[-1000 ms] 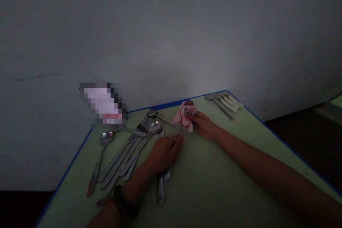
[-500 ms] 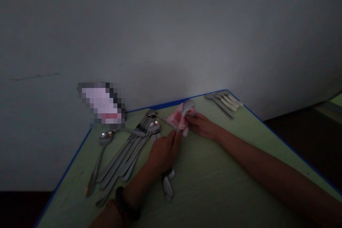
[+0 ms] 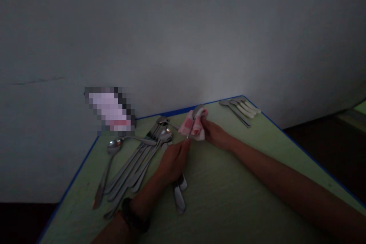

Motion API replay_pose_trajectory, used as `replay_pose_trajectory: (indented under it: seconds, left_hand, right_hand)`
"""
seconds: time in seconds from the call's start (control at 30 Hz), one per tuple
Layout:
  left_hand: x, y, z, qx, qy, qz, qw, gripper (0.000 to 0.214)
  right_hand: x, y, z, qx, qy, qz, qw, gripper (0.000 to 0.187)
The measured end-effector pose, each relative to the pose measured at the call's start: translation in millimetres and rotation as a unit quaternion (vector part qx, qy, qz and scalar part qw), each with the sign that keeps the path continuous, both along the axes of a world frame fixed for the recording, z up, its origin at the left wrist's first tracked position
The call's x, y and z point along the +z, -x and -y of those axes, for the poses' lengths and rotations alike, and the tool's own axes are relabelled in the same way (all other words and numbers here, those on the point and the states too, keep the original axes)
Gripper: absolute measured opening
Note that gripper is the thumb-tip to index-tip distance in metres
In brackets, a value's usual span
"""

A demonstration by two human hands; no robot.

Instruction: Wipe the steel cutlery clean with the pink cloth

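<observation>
Nearest the person, a dark wristband (image 3: 134, 215) circles the left wrist, toward the near left from the pink-and-white cloth (image 3: 188, 125). Past it, the left hand (image 3: 172, 162), just on the near side of the cloth, is closed around the handle of a metal spoon (image 3: 197, 111). The spoon points up and away from that hand, its shaft in front of the cloth and its bowl at the cloth's far edge. Beneath the left hand, flat metal handles (image 3: 179, 198) stick out on the table (image 3: 228, 190). Left of the cloth lie a loose spoon (image 3: 114, 146) and a pile of cutlery (image 3: 137, 166). The right hand (image 3: 215, 133), against the cloth's right side, is clamped on it, some fingers hidden behind. Farther right of and beyond the cloth sit metal spoons (image 3: 236, 114) and white-handled cutlery (image 3: 245, 110). Far left of the cloth is a pixelated object (image 3: 107, 108); behind everything rises the wall (image 3: 183, 38).
</observation>
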State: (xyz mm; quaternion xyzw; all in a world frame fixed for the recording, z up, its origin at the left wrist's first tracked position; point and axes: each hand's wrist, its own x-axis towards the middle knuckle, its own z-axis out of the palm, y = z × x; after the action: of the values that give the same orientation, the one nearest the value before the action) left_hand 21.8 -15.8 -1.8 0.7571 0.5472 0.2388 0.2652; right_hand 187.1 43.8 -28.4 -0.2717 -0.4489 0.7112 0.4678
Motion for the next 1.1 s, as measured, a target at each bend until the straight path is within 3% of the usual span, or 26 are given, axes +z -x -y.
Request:
replay_pose_trajectory:
  seconds: [0.17,0.27,0.4,0.7,0.97,1.1]
  left_hand:
    - [-2.1,1.6,0.3,0.018,-0.004,0.054,0.998,0.043]
    - [-1.3,0.8,0.8,-0.002,-0.008,0.047,0.999,0.042]
    - [2.3,-1.9,2.3,-0.037,0.013,0.006,0.999,0.042]
    - [1.7,-2.8,3.7,-0.073,0.001,-0.053,0.996,0.043]
    - [1.6,-5.0,3.5,-0.091,-0.021,-0.125,0.988,0.041]
    - [4.2,-6.6,2.7,-0.087,-0.024,-0.136,0.987,0.041]
  right_hand:
    - [-2.6,0.4,0.1,-0.027,-0.017,0.056,0.998,0.041]
    - [-4.4,-0.5,0.0,-0.033,-0.013,0.02,0.999,0.035]
    - [-0.3,-2.5,2.2,0.017,-0.005,-0.041,0.999,0.032]
    - [0.1,-5.1,2.8,0.098,-0.038,-0.004,0.994,0.027]
    - [2.8,-3.3,5.4,0.0,0.054,-0.057,0.997,0.023]
    - [4.9,-1.6,5.3,-0.025,0.065,-0.084,0.994,0.021]
